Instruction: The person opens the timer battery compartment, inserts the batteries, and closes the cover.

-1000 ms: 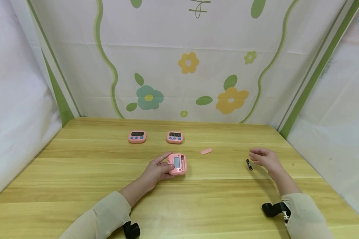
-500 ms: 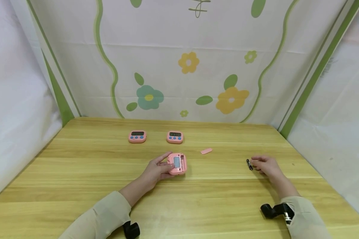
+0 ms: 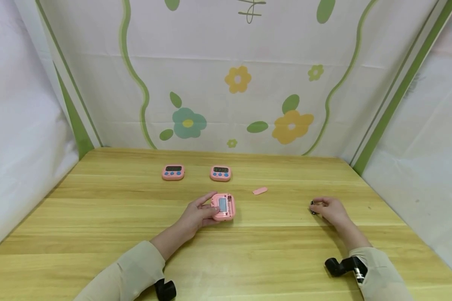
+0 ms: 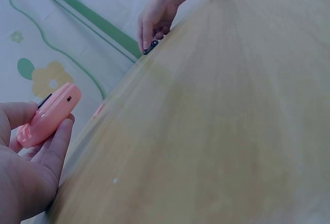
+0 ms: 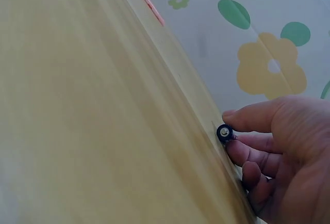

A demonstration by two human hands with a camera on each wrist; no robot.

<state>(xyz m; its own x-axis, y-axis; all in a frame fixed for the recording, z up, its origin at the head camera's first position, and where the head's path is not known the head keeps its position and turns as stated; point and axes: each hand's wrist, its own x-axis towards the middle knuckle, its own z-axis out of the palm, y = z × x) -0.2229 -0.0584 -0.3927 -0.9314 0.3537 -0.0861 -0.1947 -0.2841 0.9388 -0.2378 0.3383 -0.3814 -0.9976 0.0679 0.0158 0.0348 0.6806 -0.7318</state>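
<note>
My left hand (image 3: 196, 215) grips a pink digital timer (image 3: 229, 214) back side up, thumb on its back and fingers beneath. A long battery slot lies open along the timer's right side. In the left wrist view the timer (image 4: 51, 115) shows edge-on between thumb and fingers. Over on the right, my right hand (image 3: 333, 212) pinches a small black battery (image 3: 312, 212) between thumb and fingers, low at the tabletop. The right wrist view shows the battery (image 5: 225, 132) end-on, its metal tip facing the camera.
Two more pink timers with blue buttons, one left (image 3: 173, 172) and one middle (image 3: 220, 173), stand face up at the back of the wooden table (image 3: 248, 259). A pink battery cover (image 3: 260, 190) lies right of them. A flowered cloth (image 3: 211, 83) rises behind the table.
My right hand has come down and left onto the battery, and its thumb and fingers have closed on it. The left hand and its timer have stayed in place.
</note>
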